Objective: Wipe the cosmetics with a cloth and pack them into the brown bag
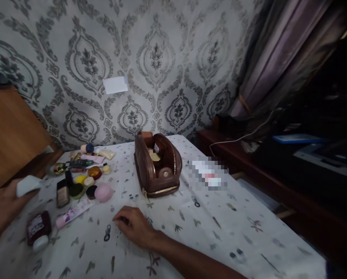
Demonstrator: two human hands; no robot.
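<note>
My left hand [9,203] grips a small white object [28,185] at the left edge of a table covered with a patterned white cloth [196,240], as I watch through the head camera. My right hand [135,226] rests on the cloth in front of an open brown bag [158,166], its fingers curled into a narrow grip; I cannot tell whether anything is inside them. The bag stands upright near the middle of the table, its zippered mouth spread around a gold-toned item [154,155]. Cosmetics crowd the cloth to the bag's left, among them a pink round item [104,192], an amber jar [94,172] and a foundation bottle [63,193]. A floral tube [75,213] lies between my hands, near a dark red bottle [38,229] with a white cap.
</note>
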